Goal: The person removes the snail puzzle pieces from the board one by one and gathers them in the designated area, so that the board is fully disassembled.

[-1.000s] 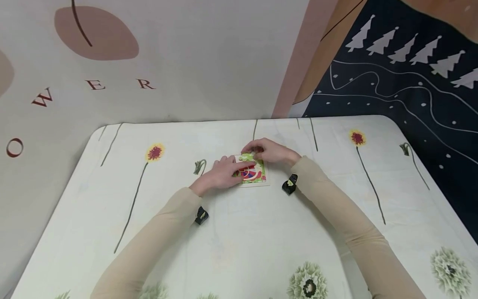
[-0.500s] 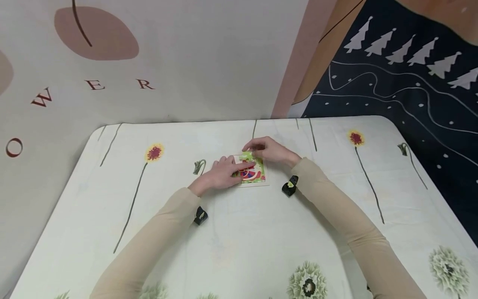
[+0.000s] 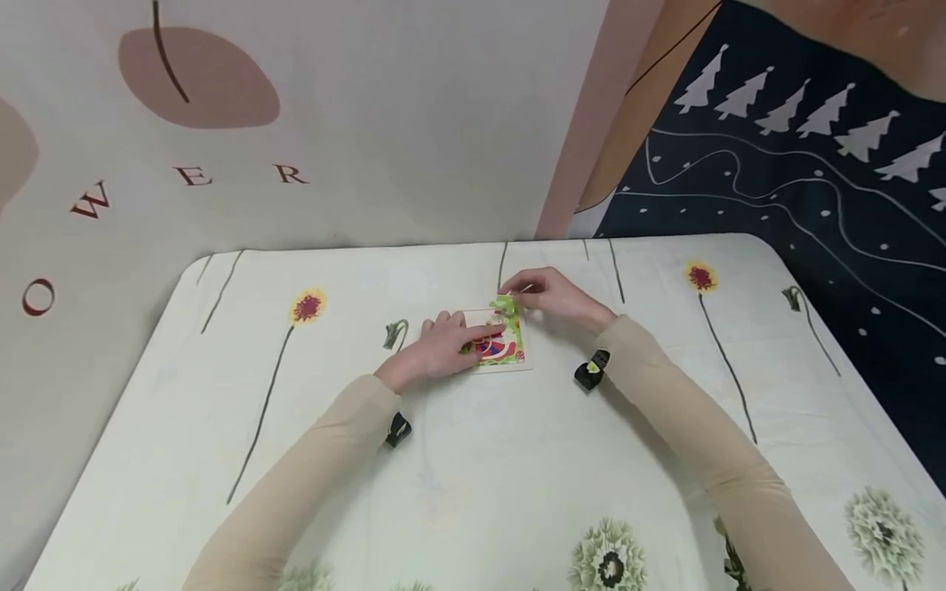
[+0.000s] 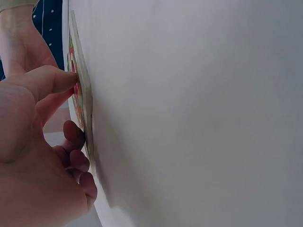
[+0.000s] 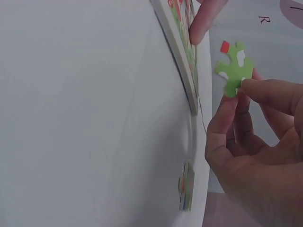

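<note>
since the earlier frame, the right hand (image 3: 557, 297) moved toward three o'clock, its grip pinching a green piece (image 5: 239, 72) by one end, at one o'clock of the puzzle board (image 3: 480, 317). unclenched, the left hand (image 3: 436, 346) lies at nine o'clock, probably to steady the board.

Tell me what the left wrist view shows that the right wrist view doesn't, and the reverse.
Left wrist only: dark blue cloth with white dots.

Right wrist only: the green puzzle piece pinched by the right hand, what looks like another piece, and the letter R.

Both: puzzle board, white table, parts of left hand and right hand.
</note>
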Available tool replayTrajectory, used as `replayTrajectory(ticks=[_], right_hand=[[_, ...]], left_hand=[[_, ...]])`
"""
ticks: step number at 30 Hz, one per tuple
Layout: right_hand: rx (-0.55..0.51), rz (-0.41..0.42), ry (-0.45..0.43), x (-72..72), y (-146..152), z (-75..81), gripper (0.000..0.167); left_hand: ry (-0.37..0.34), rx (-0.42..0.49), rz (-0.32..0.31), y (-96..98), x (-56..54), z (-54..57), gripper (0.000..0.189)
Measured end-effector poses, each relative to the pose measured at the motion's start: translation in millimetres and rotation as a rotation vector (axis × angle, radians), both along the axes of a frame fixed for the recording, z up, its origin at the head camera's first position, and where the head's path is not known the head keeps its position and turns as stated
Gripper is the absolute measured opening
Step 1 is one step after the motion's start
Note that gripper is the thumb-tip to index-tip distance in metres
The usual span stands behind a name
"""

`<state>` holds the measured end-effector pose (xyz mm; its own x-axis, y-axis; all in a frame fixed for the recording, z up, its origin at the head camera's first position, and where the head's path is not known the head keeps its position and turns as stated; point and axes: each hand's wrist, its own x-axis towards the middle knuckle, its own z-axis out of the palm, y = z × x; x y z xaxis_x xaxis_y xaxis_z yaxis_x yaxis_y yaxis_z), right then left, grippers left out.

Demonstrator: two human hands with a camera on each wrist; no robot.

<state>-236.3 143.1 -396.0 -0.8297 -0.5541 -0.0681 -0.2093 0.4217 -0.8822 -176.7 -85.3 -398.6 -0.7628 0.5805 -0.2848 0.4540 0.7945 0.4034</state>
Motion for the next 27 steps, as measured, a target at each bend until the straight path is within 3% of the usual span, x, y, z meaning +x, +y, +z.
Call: replayTrajectory(ticks=[6,14,22,27], right_hand=[[0.004,-0.044,0.012,5.9,17,2.0,0.023],[0.031,-0.078,0.037,9.2,35,4.4,0.022],[0.081,-0.111,0.006,25.5,41,32.2,0.023],[0.083,-0.145,-0.011,16.5,55,17.7,0.022]], left_hand=[[0.016,-0.001,-0.015,-1.9,-2.8,-3.0,0.054],[0.001,0.089,-0.064,-8.1,-10.2,-4.4,0.052],[-0.043,0.106,-0.069,-8.9,-14.4,-3.8,0.051],[-0.065,0.121,-0.06,-9.2,-16.3,-4.4,0.051]])
